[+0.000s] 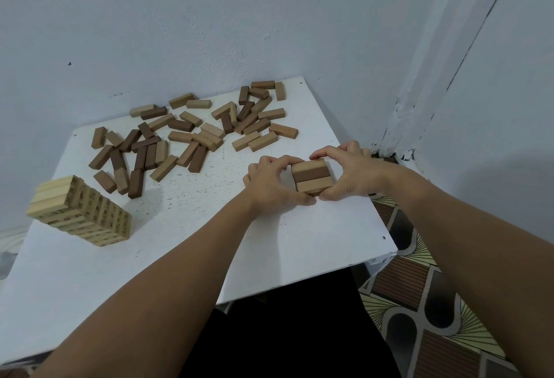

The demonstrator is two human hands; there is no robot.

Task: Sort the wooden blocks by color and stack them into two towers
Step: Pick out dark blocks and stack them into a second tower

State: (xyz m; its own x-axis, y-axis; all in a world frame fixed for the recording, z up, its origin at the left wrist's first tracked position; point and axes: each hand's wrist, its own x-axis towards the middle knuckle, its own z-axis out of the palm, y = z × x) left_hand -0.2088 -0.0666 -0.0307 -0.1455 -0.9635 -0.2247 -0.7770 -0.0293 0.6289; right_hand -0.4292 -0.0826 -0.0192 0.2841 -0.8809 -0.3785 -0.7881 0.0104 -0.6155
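Observation:
A low stack of wooden blocks (312, 175) stands near the right edge of the white table (192, 236); its top layer shows a light, a dark and a light block side by side. My left hand (271, 184) curls round the stack's left side. My right hand (349, 172) curls round its right side. Thumbs and fingertips of both hands press the stack's edges. Several loose light and dark blocks (186, 134) lie scattered across the far part of the table.
A tall tower of pale blocks (79, 211) stands at the table's left. Grey walls close the far side and the right corner. Patterned floor (425, 302) shows past the table's right edge.

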